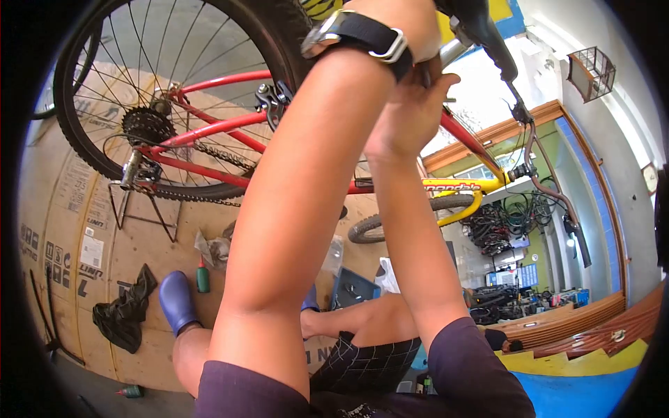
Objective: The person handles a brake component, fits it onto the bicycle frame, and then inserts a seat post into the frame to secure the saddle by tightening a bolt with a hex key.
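My left hand (418, 28) is at the top of the head view, behind a watch with a black strap (359, 33); its fingers are hidden. Just below it is my right hand (411, 115), its fingers curled and its thumb pointing out to the right. What they hold is covered by my left wrist. Both hands are by a silver post (454, 51) under a black saddle (488, 42). The post belongs to a red and yellow bicycle (460, 187), whose rear wheel (64, 90) stands at the left.
The bicycle's handlebar (547, 182) reaches out at the right. On the cardboard (77, 244) lie a dark cloth (125, 313), a green bottle (202, 277) and a blue tray (352, 287) by my legs. Several bicycles (502, 223) hang or stand beyond the wooden door frame.
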{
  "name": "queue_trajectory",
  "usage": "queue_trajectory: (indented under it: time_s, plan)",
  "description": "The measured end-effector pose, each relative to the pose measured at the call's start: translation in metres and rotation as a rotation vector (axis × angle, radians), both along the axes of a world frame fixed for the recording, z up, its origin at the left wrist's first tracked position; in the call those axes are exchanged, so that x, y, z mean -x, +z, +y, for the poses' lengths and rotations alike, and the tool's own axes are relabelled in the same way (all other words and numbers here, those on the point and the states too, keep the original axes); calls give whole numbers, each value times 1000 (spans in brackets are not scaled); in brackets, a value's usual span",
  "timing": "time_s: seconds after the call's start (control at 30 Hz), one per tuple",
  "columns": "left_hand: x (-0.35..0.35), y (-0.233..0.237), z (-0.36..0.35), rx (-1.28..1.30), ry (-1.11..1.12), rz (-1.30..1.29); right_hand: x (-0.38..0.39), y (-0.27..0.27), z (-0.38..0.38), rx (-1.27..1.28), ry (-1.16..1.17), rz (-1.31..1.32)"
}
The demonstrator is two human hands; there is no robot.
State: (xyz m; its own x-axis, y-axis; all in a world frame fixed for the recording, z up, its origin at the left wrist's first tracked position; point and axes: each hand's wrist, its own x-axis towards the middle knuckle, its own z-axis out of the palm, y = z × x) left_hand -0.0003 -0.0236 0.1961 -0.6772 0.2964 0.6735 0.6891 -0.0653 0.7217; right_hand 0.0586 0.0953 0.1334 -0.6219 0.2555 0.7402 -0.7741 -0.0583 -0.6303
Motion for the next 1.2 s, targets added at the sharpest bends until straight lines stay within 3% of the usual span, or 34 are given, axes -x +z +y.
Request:
queue_trajectory:
  time_s: [0.07, 0.2, 0.23, 0.27, 0.33, 0.43, 0.57, 0.67, 0.77, 0.87, 1.2]
  plan:
    - [-7, 12, 22, -47, 78, -125, -20, 1, 4, -94, -102, -54]
    - [-11, -1, 35, -229, -97, -152, -41, 7, 20, -217, -258, -106]
    - [-11, -2, 38, -273, -135, -163, -47, 10, 20, -194, -203, -157]
    - [-8, -4, 39, -208, -182, -238, -56, 12, 18, -276, -278, -225]
    - [-15, -5, 40, -323, -44, -152, -76, 11, 11, -442, -427, -360]
    - [0, -7, 59, -282, 311, -46, -118, -8, 11, -612, -499, -416]
    - [-4, -12, 60, -170, 385, 43, -172, -41, 29, -1127, -649, -411]
    - [-6, -16, 72, -236, 402, 54, -192, -89, 39, -829, -521, -621]
    - [-15, -15, 66, -297, 371, 34, -195, -93, 35, -556, -399, -707]
    - [-6, -12, 64, -260, 302, 24, -191, -85, 37, -960, -511, -720]
    - [-17, -9, 55, -258, 262, 44, -196, -83, 34, -1019, -447, -765]
